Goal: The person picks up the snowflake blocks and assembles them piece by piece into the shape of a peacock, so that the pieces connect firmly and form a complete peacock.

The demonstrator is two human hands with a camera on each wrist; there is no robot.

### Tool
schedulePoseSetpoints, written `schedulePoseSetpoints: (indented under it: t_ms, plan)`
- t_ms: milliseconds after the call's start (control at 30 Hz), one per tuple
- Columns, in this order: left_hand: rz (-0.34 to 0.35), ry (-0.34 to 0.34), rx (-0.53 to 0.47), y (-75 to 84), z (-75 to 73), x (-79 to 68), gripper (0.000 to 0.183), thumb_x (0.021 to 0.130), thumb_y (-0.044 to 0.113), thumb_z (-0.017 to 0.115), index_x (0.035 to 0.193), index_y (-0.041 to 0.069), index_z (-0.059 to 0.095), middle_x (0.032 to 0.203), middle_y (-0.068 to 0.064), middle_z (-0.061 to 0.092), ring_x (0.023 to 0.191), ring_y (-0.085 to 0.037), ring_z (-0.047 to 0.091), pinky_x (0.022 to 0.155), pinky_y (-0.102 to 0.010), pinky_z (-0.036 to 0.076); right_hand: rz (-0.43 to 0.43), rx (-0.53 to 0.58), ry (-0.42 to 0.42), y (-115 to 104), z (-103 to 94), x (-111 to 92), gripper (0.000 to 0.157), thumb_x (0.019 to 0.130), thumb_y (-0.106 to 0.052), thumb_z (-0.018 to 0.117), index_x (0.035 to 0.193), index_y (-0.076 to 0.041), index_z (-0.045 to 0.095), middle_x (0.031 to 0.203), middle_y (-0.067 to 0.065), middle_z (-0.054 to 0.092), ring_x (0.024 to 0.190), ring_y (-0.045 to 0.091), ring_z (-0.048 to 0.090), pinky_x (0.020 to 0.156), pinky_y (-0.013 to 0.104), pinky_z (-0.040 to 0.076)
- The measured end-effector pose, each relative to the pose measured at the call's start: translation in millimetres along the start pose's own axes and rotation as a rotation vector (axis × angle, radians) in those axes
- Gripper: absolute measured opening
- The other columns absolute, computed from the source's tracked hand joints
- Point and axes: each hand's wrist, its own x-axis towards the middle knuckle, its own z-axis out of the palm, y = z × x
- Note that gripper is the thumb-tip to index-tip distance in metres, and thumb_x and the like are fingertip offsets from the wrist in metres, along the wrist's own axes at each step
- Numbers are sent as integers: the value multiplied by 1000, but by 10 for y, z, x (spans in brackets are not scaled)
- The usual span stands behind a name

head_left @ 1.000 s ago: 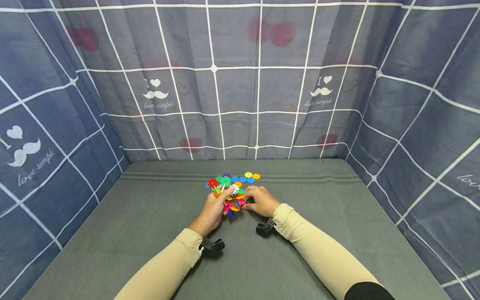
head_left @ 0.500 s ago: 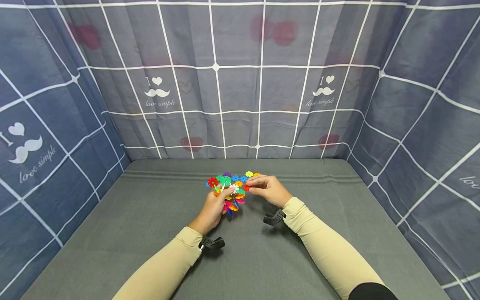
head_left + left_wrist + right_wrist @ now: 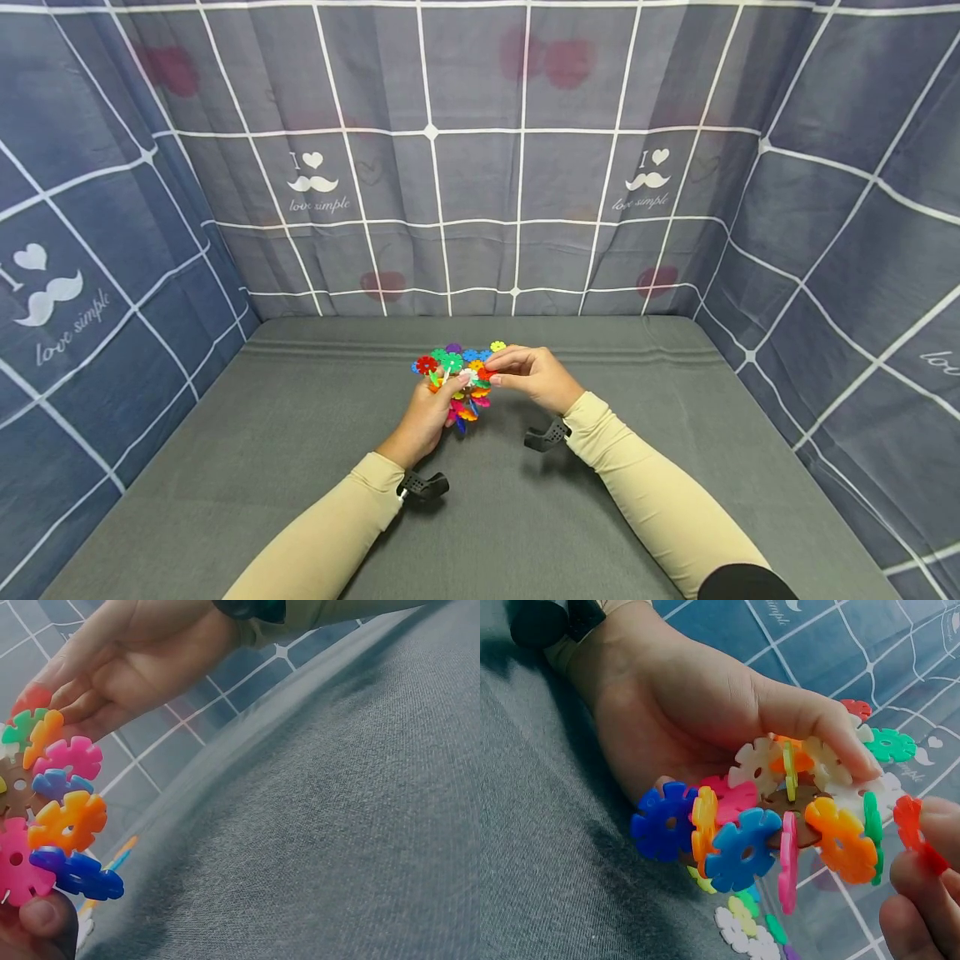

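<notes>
My left hand (image 3: 423,425) grips a cluster of interlocked plastic flower-shaped discs, its thumb pressed on a white disc (image 3: 866,793). A brown disc (image 3: 799,817) sits at the middle, with blue, orange, pink and green discs slotted around it. My right hand (image 3: 538,379) pinches a single red flower-shaped disc (image 3: 909,823) between thumb and fingers, right beside the green disc (image 3: 874,838) on the cluster's edge. In the left wrist view the red disc overlaps the cluster's top, above an orange disc (image 3: 43,739). The left palm hides part of the cluster.
Beyond the hands, more flower discs show in the head view: green (image 3: 452,362), red (image 3: 426,364), blue (image 3: 471,355) and yellow (image 3: 498,346). Grey cloth (image 3: 300,467) covers the table. A checked curtain (image 3: 480,183) encloses the back and sides.
My right hand has risen from the cluster's lower right side and drawn away to the right, a red disc now showing in its fingers. It has since come slightly left. The left hand stays put.
</notes>
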Motion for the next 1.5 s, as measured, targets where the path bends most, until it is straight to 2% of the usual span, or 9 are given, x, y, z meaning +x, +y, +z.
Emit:
schedulePoseSetpoints:
  t_ms: [233, 367, 433, 533, 600, 700, 933, 1333, 1500]
  plan:
    - [17, -31, 2, 3, -2, -12, 16, 100, 25, 75, 96, 9, 71, 77, -2, 69, 48, -10, 40, 42, -22, 33, 5, -10, 37, -16, 51, -9, 23, 92, 13, 75, 115, 14, 73, 120, 27, 67, 102, 28, 71, 87, 38, 60]
    - [43, -66, 10, 4, -11, -14, 22, 101, 27, 75, 102, 5, 73, 80, -4, 71, 53, -11, 48, 45, -22, 38, 4, -7, 42, -39, 82, -5, 22, 91, 13, 76, 113, 14, 74, 118, 27, 67, 100, 29, 71, 86, 39, 60]
    - [61, -88, 10, 4, -19, -15, 27, 102, 28, 74, 108, 2, 72, 87, -7, 74, 61, -13, 59, 51, -23, 48, 1, -10, 48, -47, 94, -3, 21, 90, 14, 76, 111, 14, 74, 117, 28, 67, 98, 28, 71, 85, 38, 61]
    - [92, -122, 25, -4, -30, -14, 34, 103, 28, 73, 116, -3, 71, 101, -12, 75, 81, -18, 70, 68, -29, 59, 1, -14, 57, -44, 103, -2, 21, 88, 16, 77, 109, 14, 75, 115, 29, 67, 96, 25, 71, 83, 36, 61]
    - [113, -137, 56, -8, -36, -11, 38, 104, 29, 72, 121, -5, 70, 108, -13, 75, 93, -21, 72, 80, -33, 60, 2, -23, 66, -41, 105, -3, 20, 87, 17, 78, 107, 14, 75, 114, 29, 68, 95, 23, 71, 82, 36, 61]
    - [125, -154, 111, -22, -40, -4, 38, 105, 30, 71, 122, -4, 71, 111, -14, 75, 98, -23, 71, 86, -34, 59, 7, -39, 77, -49, 110, -10, 20, 86, 16, 79, 106, 14, 76, 112, 27, 68, 94, 24, 72, 82, 35, 61]
    - [63, -191, 42, -14, -25, -21, 40, 107, 29, 68, 131, -3, 66, 118, -12, 74, 101, -22, 71, 85, -34, 60, 35, -87, 105, -107, 160, -9, 20, 88, 12, 80, 108, 13, 76, 114, 28, 71, 97, 29, 74, 82, 34, 61]
    - [59, -164, 48, -1, -47, -17, 33, 106, 27, 69, 122, -1, 68, 111, -9, 73, 100, -20, 68, 86, -32, 58, 41, -88, 110, -70, 199, 11, 21, 87, 14, 79, 108, 15, 74, 113, 28, 72, 96, 29, 74, 81, 31, 61]
    - [24, -112, 51, 4, -6, -13, 25, 105, 30, 70, 110, 6, 71, 98, -5, 73, 75, -14, 64, 60, -25, 53, -35, -212, 104, -76, 175, 30, 27, 88, 3, 85, 113, 8, 76, 107, 19, 75, 92, 25, 73, 84, 41, 60]
